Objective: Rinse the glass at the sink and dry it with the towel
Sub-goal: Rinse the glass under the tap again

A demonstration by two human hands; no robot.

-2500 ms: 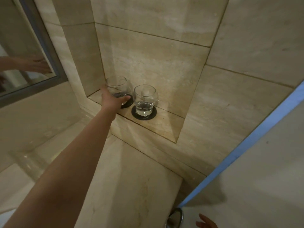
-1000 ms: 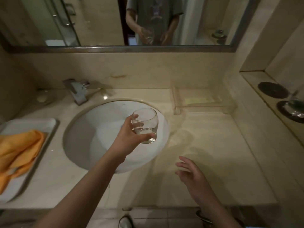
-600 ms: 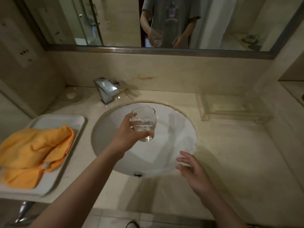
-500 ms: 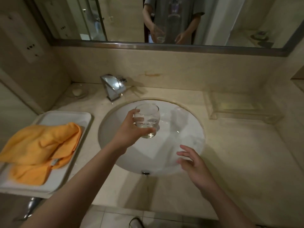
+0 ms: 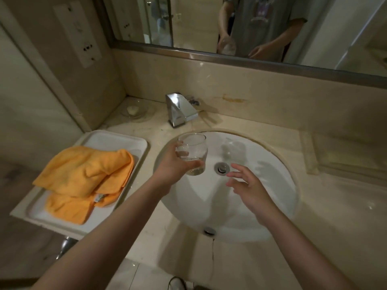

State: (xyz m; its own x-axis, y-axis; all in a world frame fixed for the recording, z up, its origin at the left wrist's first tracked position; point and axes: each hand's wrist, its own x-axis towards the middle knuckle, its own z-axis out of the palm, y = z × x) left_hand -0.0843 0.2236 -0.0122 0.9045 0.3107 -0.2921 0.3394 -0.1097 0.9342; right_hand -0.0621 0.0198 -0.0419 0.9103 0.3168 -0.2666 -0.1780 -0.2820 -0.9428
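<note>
The clear, round-bellied drinking glass (image 5: pixel 192 155) is held upright above the left part of the white oval sink basin (image 5: pixel 278 197), a little water standing in its bottom. The person's left hand (image 5: pixel 174 166) is wrapped around its lower body, thumb across the front, fingers behind. The right hand (image 5: pixel 249 189) hangs over the basin just right of the glass, fingers spread and slack, holding nothing and not touching the glass.

Assessment of handling: the glass appears thick-based and rigid, moderately heavy for its size, breakable, and likely slippery once wet. The widest part of the belly is the sound place to grip; the thin rim should be kept clear of hard surfaces.

The square chrome tap (image 5: pixel 180 110) stands behind the glass, near but apart from it; no water is seen running. The metal drain (image 5: pixel 222 168) lies between the two hands. The hard spout edge and the basin wall are the likely strike points while the glass is raised to the spout.

To the left, the orange cloth towel (image 5: pixel 85 181) lies crumpled in a white rectangular tray (image 5: pixel 119 139), just beside the basin. The beige stone counter (image 5: pixel 335 216) to the right is open. Rinsing is judged not yet begun.
</note>
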